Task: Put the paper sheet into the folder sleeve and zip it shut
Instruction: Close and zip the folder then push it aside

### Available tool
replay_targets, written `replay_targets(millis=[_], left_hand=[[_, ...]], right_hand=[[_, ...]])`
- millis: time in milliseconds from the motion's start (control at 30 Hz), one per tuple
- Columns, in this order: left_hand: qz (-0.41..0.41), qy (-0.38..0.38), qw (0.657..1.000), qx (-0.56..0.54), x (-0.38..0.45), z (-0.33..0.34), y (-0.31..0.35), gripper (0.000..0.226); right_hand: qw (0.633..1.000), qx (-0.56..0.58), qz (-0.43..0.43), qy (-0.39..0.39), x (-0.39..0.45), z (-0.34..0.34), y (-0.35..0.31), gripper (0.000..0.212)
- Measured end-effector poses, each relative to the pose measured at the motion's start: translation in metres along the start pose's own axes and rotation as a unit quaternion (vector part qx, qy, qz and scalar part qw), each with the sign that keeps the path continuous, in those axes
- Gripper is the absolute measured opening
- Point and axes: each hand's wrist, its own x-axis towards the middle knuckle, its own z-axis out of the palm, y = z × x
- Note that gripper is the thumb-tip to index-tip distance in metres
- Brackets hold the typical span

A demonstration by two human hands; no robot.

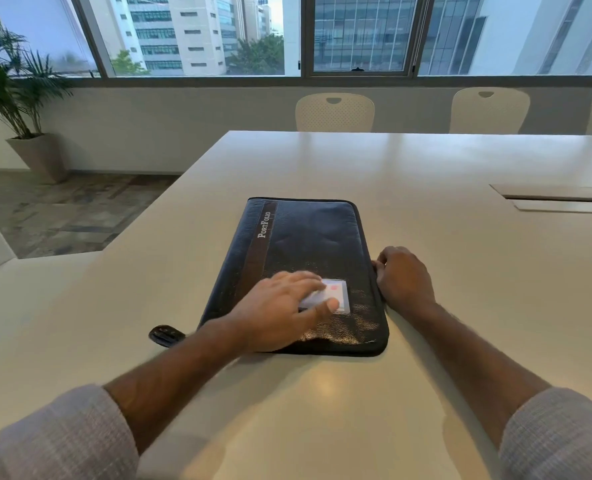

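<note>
A black zip folder (308, 244) marked "PortFolio" lies closed and flat on the white table (426, 168), with a small clear card window (337, 292) on its near part. My left hand (280, 308) lies flat on the cover with straight fingers over that window. My right hand (403, 275) sits at the folder's right edge, fingers curled at the zip line; whether it pinches the zip pull is hidden. A black strap tab (166, 335) sticks out at the near left corner. No paper sheet is in sight.
A cable hatch (557, 199) is set into the table at the right. White chairs (334, 112) stand along the far side under the windows. A potted palm (17, 98) stands on the floor at the far left.
</note>
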Motion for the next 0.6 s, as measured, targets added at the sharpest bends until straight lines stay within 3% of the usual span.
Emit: replay_targets(millis=[233, 467, 600], left_hand=[[-0.064, 0.095, 0.990, 0.084, 0.058, -0.016, -0.016, 0.080], [-0.116, 0.049, 0.984, 0.129, 0.094, -0.014, -0.063, 0.090], [-0.100, 0.008, 0.985, 0.142, 0.100, -0.009, -0.073, 0.099]], right_hand=[[1.000, 0.004, -0.003, 0.001, -0.001, 0.001, 0.001, 0.017], [0.999, 0.029, -0.013, -0.013, 0.001, 0.000, 0.005, 0.016], [0.999, 0.038, -0.015, -0.017, 0.001, 0.000, 0.007, 0.015]])
